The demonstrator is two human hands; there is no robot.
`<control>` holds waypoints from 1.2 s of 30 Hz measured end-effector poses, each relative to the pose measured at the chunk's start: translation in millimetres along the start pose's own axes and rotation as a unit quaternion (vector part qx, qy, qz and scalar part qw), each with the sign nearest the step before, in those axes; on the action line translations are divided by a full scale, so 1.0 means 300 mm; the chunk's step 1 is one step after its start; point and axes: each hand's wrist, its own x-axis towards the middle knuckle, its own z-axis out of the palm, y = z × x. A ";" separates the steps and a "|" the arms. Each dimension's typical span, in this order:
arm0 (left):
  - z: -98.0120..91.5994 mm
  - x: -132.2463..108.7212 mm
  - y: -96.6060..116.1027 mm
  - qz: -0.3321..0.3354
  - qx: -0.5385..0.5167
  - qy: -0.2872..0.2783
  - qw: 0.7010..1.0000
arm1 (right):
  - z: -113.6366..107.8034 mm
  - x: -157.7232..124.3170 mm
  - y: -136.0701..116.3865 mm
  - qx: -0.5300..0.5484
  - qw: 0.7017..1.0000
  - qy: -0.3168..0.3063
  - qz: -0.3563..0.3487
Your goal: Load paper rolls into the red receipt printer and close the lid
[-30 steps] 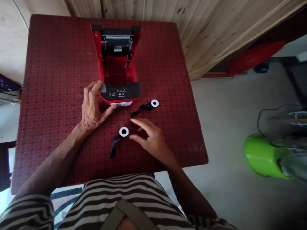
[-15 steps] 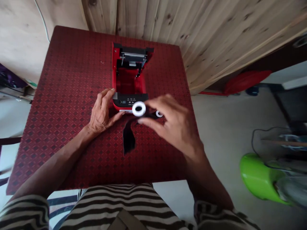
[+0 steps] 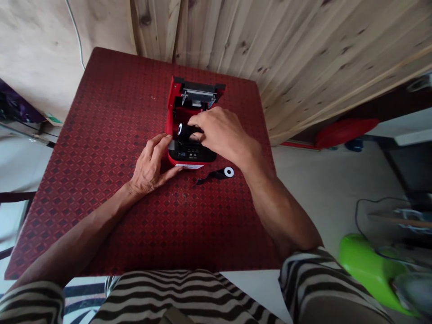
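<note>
A small red printer (image 3: 175,96) with its lid open stands on the red patterned table (image 3: 101,135). My right hand (image 3: 219,132) is over the printer's open bay, fingers closed on a black roll with a white core (image 3: 184,131). My left hand (image 3: 150,164) rests against the printer's front left corner with its fingers stretched along the side. A second black roll with a white core (image 3: 226,173) lies on the table just right of the printer's front, a strip of it trailing left.
A wooden plank wall (image 3: 270,45) rises behind the table. A green rounded object (image 3: 367,265) sits on the floor at the lower right, with a cable (image 3: 361,211) nearby. A red item (image 3: 340,130) lies by the wall's base.
My right hand picked a black roll up from the table in front of me and carried it forward into the printer's open bay. My left hand stayed at the printer.
</note>
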 end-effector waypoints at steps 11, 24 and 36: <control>-0.004 0.005 0.002 0.016 -0.007 0.013 1.000 | 0.006 0.072 -0.031 -0.118 0.986 -0.116 0.025; -0.028 0.002 -0.006 0.024 -0.013 0.001 1.000 | -0.007 0.053 -0.072 -0.121 0.983 -0.115 0.073; -0.040 0.007 -0.018 0.018 0.002 0.004 1.000 | -0.016 0.035 -0.050 -0.045 0.996 -0.068 0.047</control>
